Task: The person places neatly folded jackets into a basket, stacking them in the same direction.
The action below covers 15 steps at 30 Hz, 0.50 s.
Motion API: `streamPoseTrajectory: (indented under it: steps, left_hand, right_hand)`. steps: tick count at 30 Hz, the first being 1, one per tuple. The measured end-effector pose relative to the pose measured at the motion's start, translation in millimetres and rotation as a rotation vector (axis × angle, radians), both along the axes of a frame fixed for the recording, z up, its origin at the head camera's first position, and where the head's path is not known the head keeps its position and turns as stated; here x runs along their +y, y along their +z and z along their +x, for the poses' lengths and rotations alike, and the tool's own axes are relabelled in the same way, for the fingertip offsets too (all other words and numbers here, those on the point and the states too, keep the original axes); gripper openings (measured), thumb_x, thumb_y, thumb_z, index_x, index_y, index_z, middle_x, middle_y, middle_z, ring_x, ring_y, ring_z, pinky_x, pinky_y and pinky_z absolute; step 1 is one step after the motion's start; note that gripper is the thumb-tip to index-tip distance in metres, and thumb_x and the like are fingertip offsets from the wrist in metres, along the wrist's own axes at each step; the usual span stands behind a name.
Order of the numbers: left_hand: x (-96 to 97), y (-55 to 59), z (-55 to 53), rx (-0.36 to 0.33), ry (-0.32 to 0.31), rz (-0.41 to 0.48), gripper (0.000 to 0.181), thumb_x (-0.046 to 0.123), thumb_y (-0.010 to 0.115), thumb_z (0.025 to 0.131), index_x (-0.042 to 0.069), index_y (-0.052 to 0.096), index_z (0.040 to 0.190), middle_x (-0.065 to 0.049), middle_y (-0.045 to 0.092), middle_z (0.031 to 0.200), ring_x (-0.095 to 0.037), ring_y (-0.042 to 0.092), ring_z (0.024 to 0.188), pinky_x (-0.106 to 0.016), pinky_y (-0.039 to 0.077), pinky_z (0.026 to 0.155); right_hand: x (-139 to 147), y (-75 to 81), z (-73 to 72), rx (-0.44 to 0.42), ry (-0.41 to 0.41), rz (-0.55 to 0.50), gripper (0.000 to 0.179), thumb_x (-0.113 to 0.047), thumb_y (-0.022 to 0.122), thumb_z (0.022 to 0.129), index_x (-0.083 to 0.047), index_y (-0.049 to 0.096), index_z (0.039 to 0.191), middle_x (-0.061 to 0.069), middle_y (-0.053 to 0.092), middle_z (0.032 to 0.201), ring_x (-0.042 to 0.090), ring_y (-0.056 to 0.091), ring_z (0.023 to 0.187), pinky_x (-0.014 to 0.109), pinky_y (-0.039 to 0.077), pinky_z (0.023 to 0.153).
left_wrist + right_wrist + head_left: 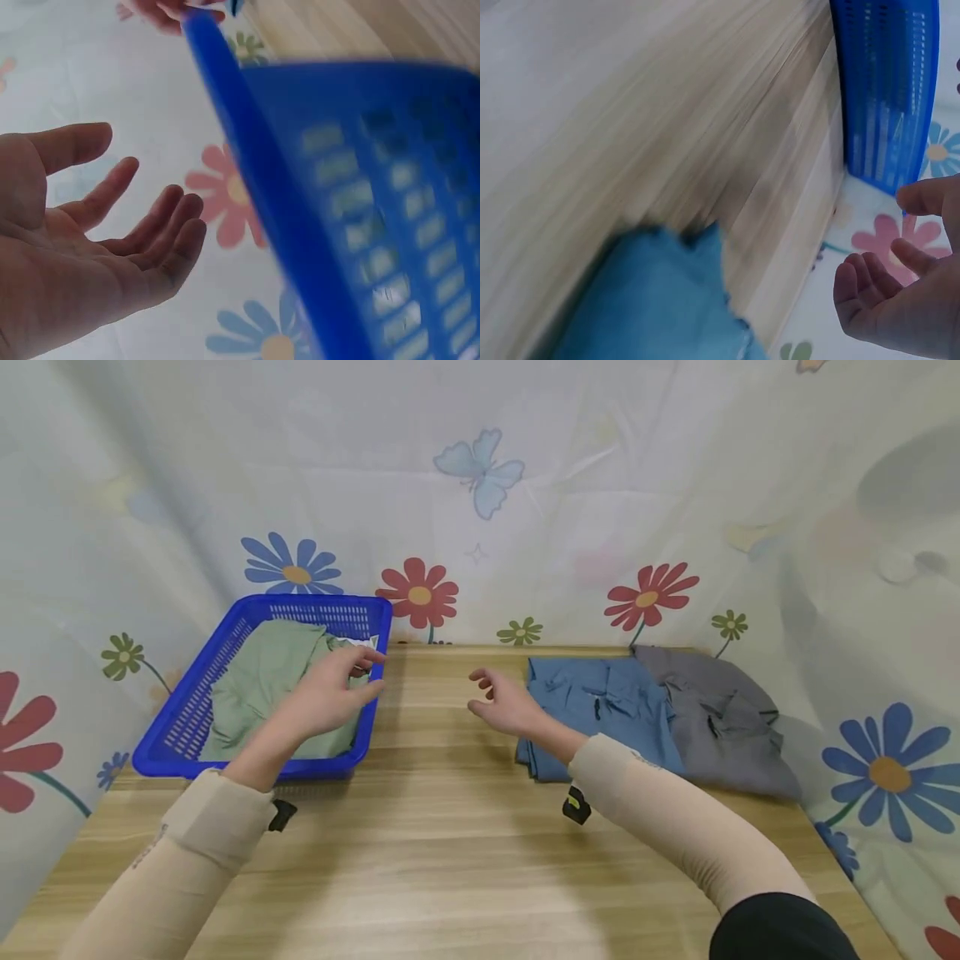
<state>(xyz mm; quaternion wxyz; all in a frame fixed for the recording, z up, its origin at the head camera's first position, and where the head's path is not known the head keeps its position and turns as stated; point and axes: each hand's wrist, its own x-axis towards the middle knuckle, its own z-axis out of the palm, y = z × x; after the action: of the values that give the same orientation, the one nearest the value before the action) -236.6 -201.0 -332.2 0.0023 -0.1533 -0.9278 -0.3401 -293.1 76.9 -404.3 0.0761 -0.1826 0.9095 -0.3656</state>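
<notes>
The left hand (324,692), loosely spread and empty, is hovering over the blue basket (183,722) holding the green garment (258,672); dipping too low could be jolting it. The right hand (507,703), also relaxed and empty, is hovering beside the blue garment (600,681), which a careless low sweep could be rumpling.

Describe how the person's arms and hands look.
The left hand and right hand are gloveless. Beige sleeves with wide cuffs cover the forearms, bearing dark marks too small to read. A black device shows by each wrist, the right one with a yellow patch. Black cloth shows near the right elbow.
</notes>
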Motion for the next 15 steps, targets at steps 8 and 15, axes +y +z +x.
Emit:
streamPoseTrajectory:
  steps: [8,15]
  left_hand:
    - [38.6,-18.0,1.8,0.073,-0.055,0.078,0.036,0.015,0.064,0.1,0.002,0.062,0.133,-0.023,0.057,0.131,-0.042,0.054,0.123,-0.056,0.045,0.102]
    - [66.8,-37.8,0.7,0.012,-0.114,0.085,0.036,0.016,0.066,0.1,0.008,0.061,0.134,-0.016,0.058,0.128,-0.036,0.054,0.12,-0.05,0.048,0.099]
  right_hand:
    - [37,-10.2,2.1,0.015,-0.048,0.012,0.045,-0.019,0.063,0.102,-0.006,0.053,0.144,0.022,0.055,0.14,0.033,0.056,0.119,0.049,0.048,0.096]
    - [64,-10.7,6.7,0.026,-0.051,0.055,0.044,-0.019,0.061,0.103,-0.003,0.052,0.144,0.024,0.054,0.139,0.035,0.057,0.116,0.05,0.049,0.094]
